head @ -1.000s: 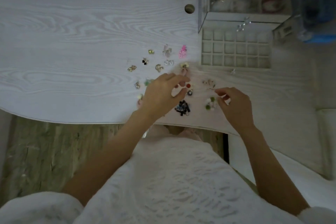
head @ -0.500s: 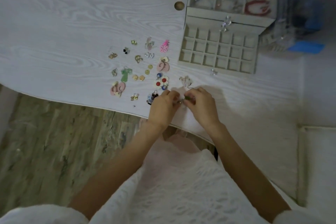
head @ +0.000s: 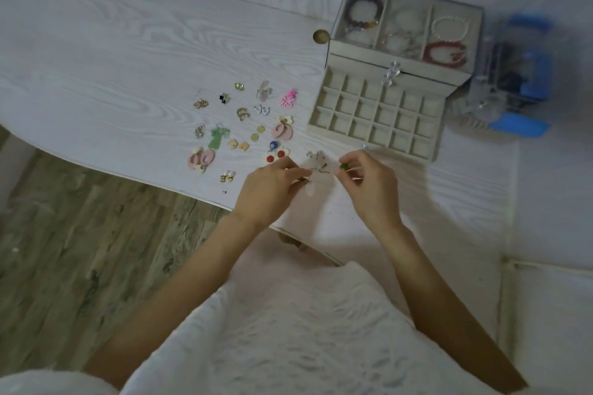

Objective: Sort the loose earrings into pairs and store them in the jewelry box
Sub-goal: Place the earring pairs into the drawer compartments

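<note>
Several loose earrings lie scattered on the white table (head: 112, 74), among them a pink flower earring (head: 288, 98), a green earring (head: 216, 137) and a red-and-white earring (head: 275, 155). The grey jewelry box (head: 324, 69) stands at the right, its gridded drawer (head: 431, 151) pulled out toward me. My left hand (head: 269, 189) pinches a small earring near the table's front edge. My right hand (head: 369, 183) pinches a small green-and-white earring (head: 344, 166). A pale flower earring (head: 317, 160) lies between my hands.
The box's top tray holds bracelets, one dark beaded (head: 362, 14) and one red (head: 444, 53). A clear organiser with blue parts (head: 519, 74) stands to the right of the box. A round hole (head: 321, 36) sits in the tabletop. Wood floor lies to the left below.
My hands, which met over the small earrings half a second ago, have drawn apart, each pinching a piece. The view has shifted, showing more of the box.
</note>
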Demonstrator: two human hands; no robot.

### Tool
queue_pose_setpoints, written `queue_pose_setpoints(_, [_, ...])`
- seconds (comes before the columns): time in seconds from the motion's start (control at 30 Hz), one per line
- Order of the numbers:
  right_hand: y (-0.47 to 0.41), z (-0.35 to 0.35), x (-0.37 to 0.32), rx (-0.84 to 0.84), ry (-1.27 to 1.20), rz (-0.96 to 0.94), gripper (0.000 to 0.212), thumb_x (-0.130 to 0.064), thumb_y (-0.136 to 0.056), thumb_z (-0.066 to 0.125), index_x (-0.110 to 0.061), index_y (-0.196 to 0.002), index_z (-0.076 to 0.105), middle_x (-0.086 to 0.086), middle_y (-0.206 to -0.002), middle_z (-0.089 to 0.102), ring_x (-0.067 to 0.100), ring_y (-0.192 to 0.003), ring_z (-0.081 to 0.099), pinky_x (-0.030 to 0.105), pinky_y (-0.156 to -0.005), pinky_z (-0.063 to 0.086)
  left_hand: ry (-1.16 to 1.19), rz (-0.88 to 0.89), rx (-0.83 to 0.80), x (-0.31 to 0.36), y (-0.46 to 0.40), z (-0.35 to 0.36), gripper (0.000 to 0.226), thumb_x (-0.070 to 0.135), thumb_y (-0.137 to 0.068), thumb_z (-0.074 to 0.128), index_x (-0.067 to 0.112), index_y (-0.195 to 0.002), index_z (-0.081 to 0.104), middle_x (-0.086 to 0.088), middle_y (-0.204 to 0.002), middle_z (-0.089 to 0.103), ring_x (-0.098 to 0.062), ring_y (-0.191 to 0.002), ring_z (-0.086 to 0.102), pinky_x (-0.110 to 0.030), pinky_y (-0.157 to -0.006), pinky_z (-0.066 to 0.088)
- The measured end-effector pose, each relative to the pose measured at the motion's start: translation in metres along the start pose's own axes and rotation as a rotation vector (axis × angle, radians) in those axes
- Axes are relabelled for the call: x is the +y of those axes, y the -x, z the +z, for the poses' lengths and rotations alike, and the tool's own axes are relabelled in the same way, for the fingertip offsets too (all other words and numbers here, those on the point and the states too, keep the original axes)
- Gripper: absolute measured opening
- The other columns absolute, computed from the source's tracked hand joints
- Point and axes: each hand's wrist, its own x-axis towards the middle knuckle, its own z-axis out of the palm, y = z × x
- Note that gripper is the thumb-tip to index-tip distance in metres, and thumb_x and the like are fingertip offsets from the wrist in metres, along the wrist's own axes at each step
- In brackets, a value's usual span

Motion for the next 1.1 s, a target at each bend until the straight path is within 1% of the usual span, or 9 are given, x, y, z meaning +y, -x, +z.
queue_pose_setpoints(0.07, [-0.021, -0.007, -0.011, 0.027, -0.063, -0.015, 0.014, -0.012, -0.085, 0.066, -0.014, -0.098, 0.063, -0.005, -0.092, 0.064, 0.005, -0.079, 0.061, 0.005, -0.067, 0.047, 0.018, 0.031, 0.115, 0.002, -0.006, -0.014, 0.029, 0.019, -0.085, 0.065, 0.021, -0.114, 0.064, 0.002, -0.091, 0.067, -0.019, -0.068, 0.064, -0.031, -0.05, 0.051])
queue_pose_setpoints(0.13, [-0.047, -0.009, -0.019, 0.04, -0.057, -0.056, 0.016, -0.011, -0.085, 0.065, -0.012, -0.101, 0.062, -0.004, -0.095, 0.063, 0.006, -0.082, 0.06, 0.004, -0.069, 0.046, 0.071, 0.021, 0.179, 0.003, -0.013, -0.028, 0.027, 0.02, -0.086, 0.064, 0.021, -0.113, 0.061, 0.007, -0.089, 0.065, -0.009, -0.066, 0.06, -0.028, -0.049, 0.05])
queue_pose_setpoints(0.27, [-0.093, 0.005, -0.025, 0.044, 0.121, -0.157, 0.017, -0.012, -0.085, 0.065, -0.011, -0.102, 0.061, 0.002, -0.097, 0.067, 0.014, -0.083, 0.063, 0.028, -0.075, 0.055, 0.149, 0.004, 0.249, -0.001, -0.029, -0.046, 0.011, 0.024, -0.087, 0.059, 0.022, -0.096, 0.064, 0.009, -0.088, 0.063, -0.003, -0.065, 0.056, -0.019, -0.051, 0.044])
queue_pose_setpoints(0.4, [-0.106, 0.014, -0.029, -0.04, 0.255, -0.171, 0.015, -0.018, -0.085, 0.065, -0.011, -0.098, 0.062, 0.004, -0.093, 0.069, 0.017, -0.082, 0.064, 0.035, -0.077, 0.055, 0.203, -0.056, 0.237, -0.009, -0.047, -0.046, 0.009, 0.019, -0.087, 0.062, 0.022, -0.094, 0.066, 0.008, -0.087, 0.062, -0.002, -0.062, 0.052, -0.014, -0.057, 0.042])
queue_pose_setpoints(0.57, [-0.111, 0.024, -0.023, -0.094, 0.171, -0.072, 0.017, -0.016, -0.08, 0.071, -0.014, -0.097, 0.07, 0.002, -0.093, 0.072, 0.016, -0.084, 0.065, 0.037, -0.081, 0.055, 0.193, -0.088, 0.103, -0.016, -0.083, -0.028, 0.013, 0.015, -0.088, 0.059, 0.015, -0.1, 0.066, -0.002, -0.096, 0.063, -0.014, -0.071, 0.059, -0.025, -0.066, 0.043])
queue_pose_setpoints(0.7, [-0.107, 0.021, -0.016, -0.095, 0.131, -0.066, 0.025, -0.002, -0.081, 0.067, -0.011, -0.104, 0.068, 0.007, -0.102, 0.069, 0.019, -0.091, 0.064, 0.032, -0.088, 0.052, 0.141, -0.096, 0.002, -0.022, -0.109, -0.011, 0.016, 0.016, -0.088, 0.058, 0.015, -0.101, 0.066, -0.005, -0.098, 0.064, -0.023, -0.084, 0.06, -0.032, -0.07, 0.048])
queue_pose_setpoints(0.87, [-0.1, 0.016, -0.009, -0.077, 0.23, -0.053, 0.027, -0.003, -0.085, 0.06, -0.011, -0.111, 0.065, 0.007, -0.105, 0.063, 0.019, -0.093, 0.058, 0.02, -0.077, 0.039, 0.082, -0.096, -0.077, -0.016, -0.133, -0.001, 0.019, 0.012, -0.086, 0.057, 0.013, -0.103, 0.067, -0.012, -0.096, 0.066, -0.03, -0.084, 0.061, -0.04, -0.074, 0.049])
queue_pose_setpoints(1.0, [-0.099, 0.019, -0.006, -0.057, 0.265, -0.069, 0.025, -0.01, -0.089, 0.057, -0.012, -0.113, 0.065, 0.009, -0.113, 0.059, 0.025, -0.106, 0.052, 0.026, -0.088, 0.039, 0.081, -0.094, -0.052, -0.02, -0.132, 0.002, 0.026, 0.003, -0.082, 0.059, 0.009, -0.106, 0.065, -0.013, -0.099, 0.067, -0.03, -0.086, 0.063, -0.039, -0.075, 0.05])
queue_pose_setpoints(1.1, [-0.1, 0.023, -0.005, -0.034, 0.362, -0.118, 0.023, -0.016, -0.09, 0.056, -0.016, -0.11, 0.067, 0.01, -0.117, 0.056, 0.029, -0.112, 0.043, 0.032, -0.096, 0.035, 0.099, -0.078, 0.013, -0.027, -0.12, 0.002, 0.024, 0.009, -0.081, 0.065, 0.008, -0.105, 0.065, -0.013, -0.101, 0.063, -0.03, -0.09, 0.061, -0.037, -0.073, 0.051])
